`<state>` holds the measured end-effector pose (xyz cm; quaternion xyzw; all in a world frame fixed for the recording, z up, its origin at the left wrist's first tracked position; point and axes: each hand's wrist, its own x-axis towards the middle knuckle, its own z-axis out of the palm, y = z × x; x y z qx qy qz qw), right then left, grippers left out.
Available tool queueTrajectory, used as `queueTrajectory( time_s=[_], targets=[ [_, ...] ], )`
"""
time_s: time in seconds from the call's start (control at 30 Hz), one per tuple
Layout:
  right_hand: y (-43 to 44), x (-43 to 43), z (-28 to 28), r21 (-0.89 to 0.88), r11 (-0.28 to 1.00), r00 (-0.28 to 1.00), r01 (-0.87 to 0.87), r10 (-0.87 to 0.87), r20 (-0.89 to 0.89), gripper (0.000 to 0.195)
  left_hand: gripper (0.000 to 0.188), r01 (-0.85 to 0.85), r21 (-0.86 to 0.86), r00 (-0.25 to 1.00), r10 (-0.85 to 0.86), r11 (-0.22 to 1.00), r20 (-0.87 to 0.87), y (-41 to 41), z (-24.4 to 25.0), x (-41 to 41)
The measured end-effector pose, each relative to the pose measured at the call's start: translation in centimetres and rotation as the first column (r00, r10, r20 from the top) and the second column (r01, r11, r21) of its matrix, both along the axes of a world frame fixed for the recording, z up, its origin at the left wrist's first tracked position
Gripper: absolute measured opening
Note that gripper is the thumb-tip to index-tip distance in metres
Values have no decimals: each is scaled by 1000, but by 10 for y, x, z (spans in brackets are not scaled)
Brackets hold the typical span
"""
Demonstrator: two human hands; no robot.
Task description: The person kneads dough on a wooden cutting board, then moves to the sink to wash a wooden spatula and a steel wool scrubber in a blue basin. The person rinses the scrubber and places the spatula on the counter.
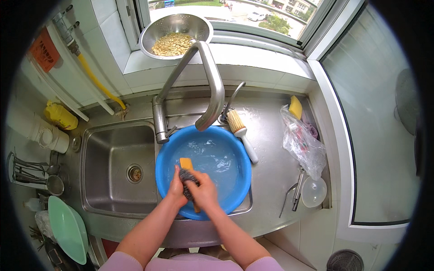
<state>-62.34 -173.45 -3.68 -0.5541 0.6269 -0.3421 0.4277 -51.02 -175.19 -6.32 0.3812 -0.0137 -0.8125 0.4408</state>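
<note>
Over a blue plastic basin [242, 152] of water, my left hand [175, 189] holds a long, flat orange-yellow object [186, 163]. Its two ends show above and below my hands, but its middle is covered, so its kind cannot be told. A dark grey steel wool scrubber [185, 175] is in my right hand [205, 190], pressed against that object. The basin sits over the right side of the sink, under the curved steel faucet [213, 84]. Ripples and bright reflections show on the water.
Left of the basin is a steel sink bowl [112, 169] with a drain. A bristle brush [242, 132] lies right of the basin. Farther right are a plastic bag [301, 142], yellow sponge [295, 107] and translucent bowl [314, 192]. A colander [200, 27] with pale seeds stands on the windowsill.
</note>
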Motion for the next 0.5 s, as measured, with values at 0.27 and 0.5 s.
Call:
queueTrajectory(
  time_s=[0.27, 0.5],
  targets=[
    [-16, 4, -4, -29, 996, 991, 87, -89, -104, 33, 80, 55, -29, 998, -54, 998, 30, 0, 31, -10],
    [-29, -9, -11, -81, 983, 977, 164, -173, -124, 30, 73, 117, -71, 988, -109, 991, 111, 8, 36, -26]
  ],
)
